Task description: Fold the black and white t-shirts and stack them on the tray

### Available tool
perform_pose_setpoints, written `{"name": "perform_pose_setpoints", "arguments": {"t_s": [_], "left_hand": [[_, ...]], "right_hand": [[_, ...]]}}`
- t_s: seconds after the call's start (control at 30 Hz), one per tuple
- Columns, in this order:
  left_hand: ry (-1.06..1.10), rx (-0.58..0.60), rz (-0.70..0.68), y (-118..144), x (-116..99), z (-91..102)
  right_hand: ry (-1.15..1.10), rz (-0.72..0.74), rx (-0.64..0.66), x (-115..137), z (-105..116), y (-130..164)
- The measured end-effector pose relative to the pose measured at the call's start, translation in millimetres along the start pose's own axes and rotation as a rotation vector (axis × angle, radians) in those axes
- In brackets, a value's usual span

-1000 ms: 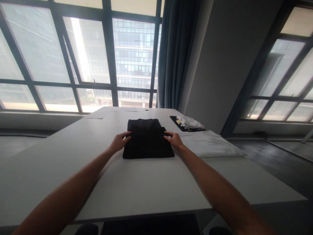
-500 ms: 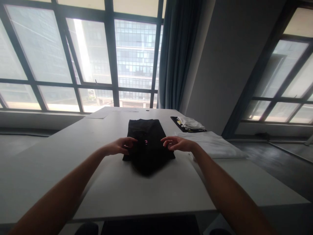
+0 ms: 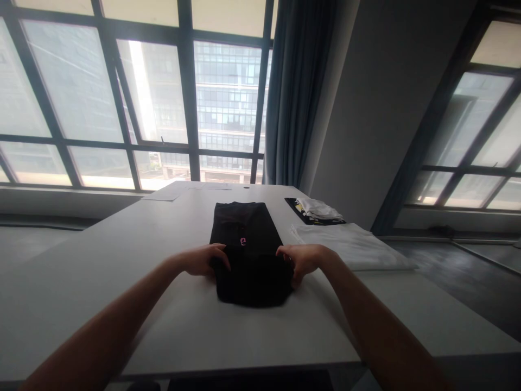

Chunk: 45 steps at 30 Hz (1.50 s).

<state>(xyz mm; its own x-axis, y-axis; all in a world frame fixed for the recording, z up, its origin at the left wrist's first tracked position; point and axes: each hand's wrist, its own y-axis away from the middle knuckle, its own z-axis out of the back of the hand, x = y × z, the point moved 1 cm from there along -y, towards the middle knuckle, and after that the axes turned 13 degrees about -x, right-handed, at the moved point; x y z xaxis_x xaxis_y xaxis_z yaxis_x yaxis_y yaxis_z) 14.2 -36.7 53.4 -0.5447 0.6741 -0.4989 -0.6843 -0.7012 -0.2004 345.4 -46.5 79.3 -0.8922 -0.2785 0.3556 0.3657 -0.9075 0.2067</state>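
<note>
A folded black garment (image 3: 248, 222), dark and smooth with a small pink mark near its middle, lies on the white table (image 3: 228, 336). Its near part makes a flap (image 3: 254, 279) between my two hands. At the left edge of that flap, my left hand (image 3: 203, 259) is closed, thumb and fingers pinching the cloth. My right hand (image 3: 306, 260) grips the opposite edge, its fingertips partly hidden by the fabric. Whether the garment is a shirt or something else cannot be told from its folded shape.
To the right lies a flat white cloth (image 3: 350, 247). Behind it, a crumpled white cloth (image 3: 319, 209) rests on a black and yellow piece (image 3: 292, 205). Paper sheets (image 3: 165, 194) lie at the far left of the table. A blue curtain (image 3: 291, 108) hangs beyond the table.
Both hands have come down and closed on the garment's side edges. The near flap now lies wider and flatter toward me, and the pink mark shows more plainly.
</note>
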Motion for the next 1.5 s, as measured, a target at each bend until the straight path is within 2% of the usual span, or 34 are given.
{"name": "perform_pose_setpoints", "arguments": {"t_s": [0.1,0.33,0.4,0.53,0.6,0.67,0.77,0.83,0.93,1.0,1.03,1.07,1.13,1.17,1.2,1.23,1.3,1.4,1.5], "left_hand": [[0.173,0.11,-0.029,3,-9,7.9],[0.319,0.117,-0.083,7,-15,18.1],[0.352,0.083,-0.072,8,-13,22.3],[0.315,-0.088,-0.002,10,-3,29.6],[0.222,-0.101,0.068,11,3,26.7],[0.129,-0.013,0.114,11,7,18.6],[0.016,0.105,0.084,9,6,4.3],[-0.022,0.084,0.026,7,4,-1.4],[0.098,0.007,-0.037,1,5,-3.3],[0.223,-0.161,0.01,-5,13,-1.5],[0.281,-0.303,0.06,-9,20,-0.4],[0.342,-0.471,0.123,-12,27,0.4],[0.482,-0.783,0.259,-17,43,-0.6],[0.547,-0.887,0.338,-19,51,-2.7],[0.592,-0.948,0.423,-19,59,-5.6],[0.606,-0.97,0.501,-20,66,-9.0],[0.554,-0.93,0.587,-20,78,-16.2],[0.431,-0.802,0.52,-23,88,-24.8],[0.241,-0.756,0.495,-32,93,-26.5]], "right_hand": [[-0.002,0.056,0.023,-1,-4,-1],[-0.114,0.118,0.142,3,-1,-1],[-0.195,0.134,0.167,2,0,-1],[-0.4,0.141,0.144,-6,4,-2],[-0.488,0.142,0.096,-11,8,-3],[-0.545,0.144,0.061,-15,10,-4],[-0.559,0.123,0.086,-19,11,-4],[-0.551,0.102,0.135,-21,11,-4],[-0.579,0.115,0.179,-25,8,-7],[-0.622,0.16,0.098,-28,7,-13],[-0.645,0.178,-0.019,-31,7,-18],[-0.656,0.18,-0.188,-33,7,-24],[-0.619,0.122,-0.606,-38,6,-35],[-0.572,0.07,-0.788,-41,4,-41],[-0.515,0.018,-0.914,-44,2,-45],[-0.457,-0.025,-0.976,-46,-1,-49],[-0.37,-0.054,-0.953,-50,-8,-56],[-0.294,-0.017,-0.804,-55,-20,-64],[-0.242,0.004,-0.752,-56,-31,-73]]}}
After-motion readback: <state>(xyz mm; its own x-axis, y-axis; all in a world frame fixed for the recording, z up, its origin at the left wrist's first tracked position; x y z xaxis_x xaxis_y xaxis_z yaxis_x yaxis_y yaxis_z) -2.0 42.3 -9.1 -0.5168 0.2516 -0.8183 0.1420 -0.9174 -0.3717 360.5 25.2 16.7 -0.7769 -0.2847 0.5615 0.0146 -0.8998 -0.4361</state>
